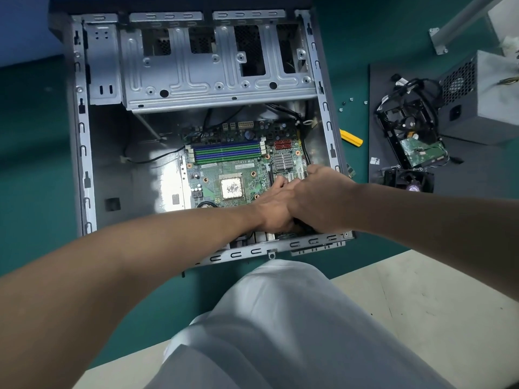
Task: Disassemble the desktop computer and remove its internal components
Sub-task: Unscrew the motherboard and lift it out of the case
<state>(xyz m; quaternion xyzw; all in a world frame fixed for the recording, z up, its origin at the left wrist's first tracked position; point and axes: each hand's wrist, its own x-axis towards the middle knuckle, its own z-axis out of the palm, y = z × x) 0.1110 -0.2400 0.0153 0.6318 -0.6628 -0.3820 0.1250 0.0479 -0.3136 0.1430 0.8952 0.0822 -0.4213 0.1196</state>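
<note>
Green motherboard, left hand, right hand touching

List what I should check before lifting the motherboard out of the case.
1. Power supply out of the case: ok.
2. Hard drive out, lying on the black panel: ok.
3. Processor bare, cooler off: ok.
4. Cables clear of the motherboard: not ok, a black cable reaches its left edge.
5. Board unfastened from the case: cannot tell.
6. Left hand and right hand grip: cannot tell, they overlap.
</note>
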